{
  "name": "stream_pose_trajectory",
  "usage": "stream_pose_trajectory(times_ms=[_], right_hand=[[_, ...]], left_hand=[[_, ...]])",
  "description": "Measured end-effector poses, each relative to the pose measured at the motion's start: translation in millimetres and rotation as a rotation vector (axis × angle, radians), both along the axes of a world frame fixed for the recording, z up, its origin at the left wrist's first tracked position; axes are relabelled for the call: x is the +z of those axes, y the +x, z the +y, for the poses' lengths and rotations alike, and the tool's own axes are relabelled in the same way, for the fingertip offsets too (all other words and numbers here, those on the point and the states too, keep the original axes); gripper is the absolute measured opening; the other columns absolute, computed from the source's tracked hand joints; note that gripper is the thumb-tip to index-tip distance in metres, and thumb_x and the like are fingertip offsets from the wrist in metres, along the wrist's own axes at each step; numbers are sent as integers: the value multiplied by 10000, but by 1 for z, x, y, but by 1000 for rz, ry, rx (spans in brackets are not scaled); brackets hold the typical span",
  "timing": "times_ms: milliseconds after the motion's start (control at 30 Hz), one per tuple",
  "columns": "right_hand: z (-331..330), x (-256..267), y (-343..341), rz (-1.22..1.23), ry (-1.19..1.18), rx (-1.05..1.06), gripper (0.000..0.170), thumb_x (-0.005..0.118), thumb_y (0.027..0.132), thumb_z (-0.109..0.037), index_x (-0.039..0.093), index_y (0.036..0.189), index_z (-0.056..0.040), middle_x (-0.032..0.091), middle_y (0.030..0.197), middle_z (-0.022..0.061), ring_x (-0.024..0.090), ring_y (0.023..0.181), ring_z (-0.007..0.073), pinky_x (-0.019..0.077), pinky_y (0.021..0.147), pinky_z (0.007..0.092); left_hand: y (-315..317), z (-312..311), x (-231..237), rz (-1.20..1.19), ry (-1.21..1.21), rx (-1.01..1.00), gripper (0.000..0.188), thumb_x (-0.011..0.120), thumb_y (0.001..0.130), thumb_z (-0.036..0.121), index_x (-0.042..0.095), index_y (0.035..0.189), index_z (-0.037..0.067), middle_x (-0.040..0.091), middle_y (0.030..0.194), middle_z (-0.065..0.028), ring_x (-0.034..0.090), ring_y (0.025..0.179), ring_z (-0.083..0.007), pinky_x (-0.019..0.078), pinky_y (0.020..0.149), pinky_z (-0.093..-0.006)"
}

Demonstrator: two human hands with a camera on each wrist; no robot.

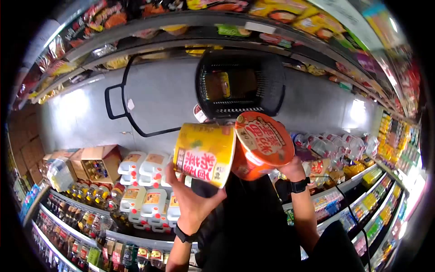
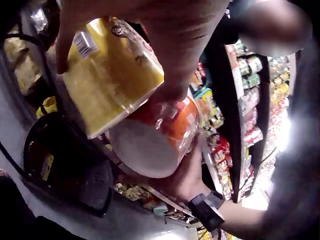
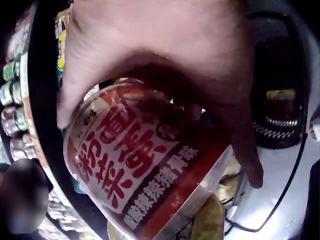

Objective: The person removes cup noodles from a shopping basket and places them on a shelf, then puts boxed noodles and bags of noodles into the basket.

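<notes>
My left hand (image 1: 192, 201) grips a yellow instant noodle cup (image 1: 197, 147), fingers and thumb around its lower side. The cup is tipped on its side, with red characters on its wall. In my right hand (image 1: 293, 169) is an orange instant noodle cup (image 1: 265, 138), its printed lid facing up toward the head camera. The two cups are side by side, overlapping at their edges. From the left wrist view, the orange cup's pale round base (image 2: 142, 147) shows below the yellow cup. The right wrist view shows fingers spread over the orange cup's wrapped lid (image 3: 125, 155).
A black shopping basket (image 1: 273, 84) with a yellow pack (image 1: 225, 85) inside stands on the grey floor (image 1: 158, 97), its long handle (image 1: 125, 102) out to the left. Shelves of packaged food (image 1: 285, 12) run along the far side. White jugs (image 1: 152, 164) and bottles stand nearer me.
</notes>
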State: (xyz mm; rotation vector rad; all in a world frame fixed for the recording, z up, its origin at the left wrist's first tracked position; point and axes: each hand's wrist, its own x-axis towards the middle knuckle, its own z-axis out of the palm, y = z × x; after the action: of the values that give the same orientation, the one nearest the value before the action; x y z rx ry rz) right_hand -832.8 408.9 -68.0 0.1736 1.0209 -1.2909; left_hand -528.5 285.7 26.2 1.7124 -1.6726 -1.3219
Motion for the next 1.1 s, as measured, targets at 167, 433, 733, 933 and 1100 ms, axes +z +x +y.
stream_pose_trajectory(times_ms=[167, 433, 733, 933, 1100], right_hand=[[46, 86, 5, -186, -78, -370, 621, 641, 944, -513, 602, 1302, -6, 649, 1359, 188, 634, 1234, 328, 509, 1073, 463], [66, 289, -9, 853, -606, 148, 691, 731, 828, -330, 450, 1406, -77, 581, 1398, 272, 638, 1190, 379, 505, 981, 485], [47, 458, 65, 1716, -430, 550, 419, 710, 847, -439, 634, 1234, -298, 643, 1271, 204, 636, 1094, 421, 514, 759, 467], [9, 555, 140, 1705, -21, 604, 347, 714, 890, -128, 616, 1204, -238, 536, 1301, 164, 596, 1181, 391, 551, 1001, 523], [-18, 580, 190, 1957, -234, 489, 325, 719, 901, -294, 626, 1191, -180, 594, 1224, 154, 639, 1109, 365, 553, 977, 489]], left_hand=[[5, 33, 72, 127, -235, -215, 1378, 1014, 526, 276, 108, 1531, 12, 240, 1483, -195, 374, 1386, -321, 399, 1143, -539], [9, 30, 132, 89, -191, -299, 1214, 945, 575, 256, 289, 1560, -18, 408, 1492, -187, 459, 1389, -295, 531, 1032, -467], [47, 31, 142, 193, -175, -286, 1200, 950, 581, 243, 281, 1546, -5, 381, 1478, -163, 428, 1393, -280, 523, 1046, -494], [68, -28, 177, 523, 62, -202, 1064, 904, 694, 222, 276, 1544, 103, 405, 1429, -128, 465, 1346, -285, 540, 1007, -442], [87, -76, 191, 658, 57, -203, 1010, 897, 713, 220, 319, 1531, 94, 465, 1395, -128, 503, 1322, -285, 505, 1039, -417]])
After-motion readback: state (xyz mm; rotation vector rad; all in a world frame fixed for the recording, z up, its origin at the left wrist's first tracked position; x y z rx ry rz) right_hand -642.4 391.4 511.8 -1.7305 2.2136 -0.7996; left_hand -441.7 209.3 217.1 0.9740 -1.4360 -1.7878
